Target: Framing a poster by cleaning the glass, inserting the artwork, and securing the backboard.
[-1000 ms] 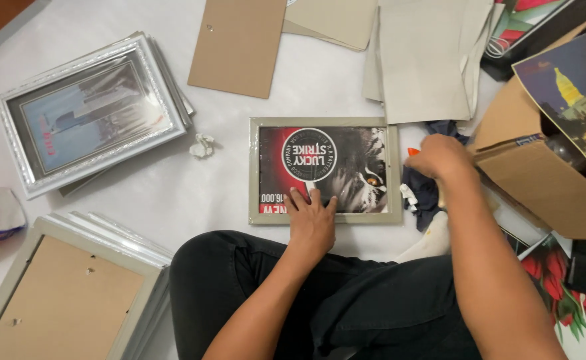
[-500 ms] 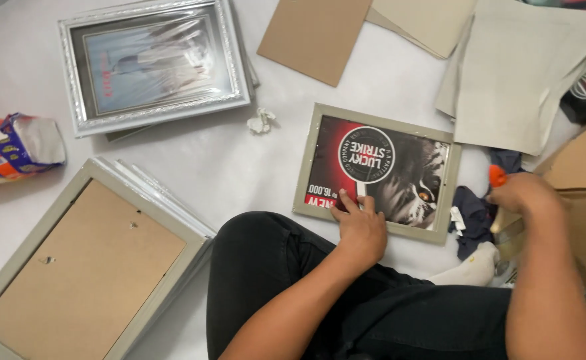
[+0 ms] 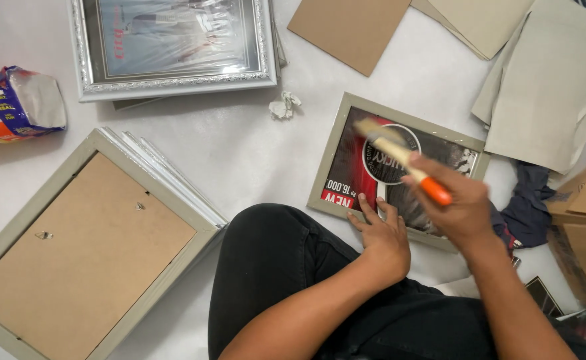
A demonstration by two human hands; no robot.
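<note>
- Half a second ago the right hand (image 3: 463, 207) was low beside the dark cloth with no tool visible; now it is raised over the picture frame (image 3: 399, 170), fingers closed around a brush (image 3: 403, 159) with an orange handle.
- Brush bristles, blurred, point up and left from the right hand, over the round white-ringed emblem of the red and black print in the frame.
- Left hand (image 3: 383, 233) lies flat and open, fingertips pressing the frame's near edge, just beside the right hand; its forearm crosses the black-trousered knee (image 3: 273, 267).
- Far left of both hands lies a crumpled packet (image 3: 13, 103), silver with orange, yellow and blue panels.
- Beyond the left hand sits a silver ornate frame (image 3: 173, 47) wrapped in clear plastic.
- Left of the knee, a grey frame (image 3: 86, 247) lies face down, brown backing up.
- Above the right hand lie brown and grey cardboard sheets (image 3: 349, 30); a dark cloth (image 3: 529, 207) is just right of it.
</note>
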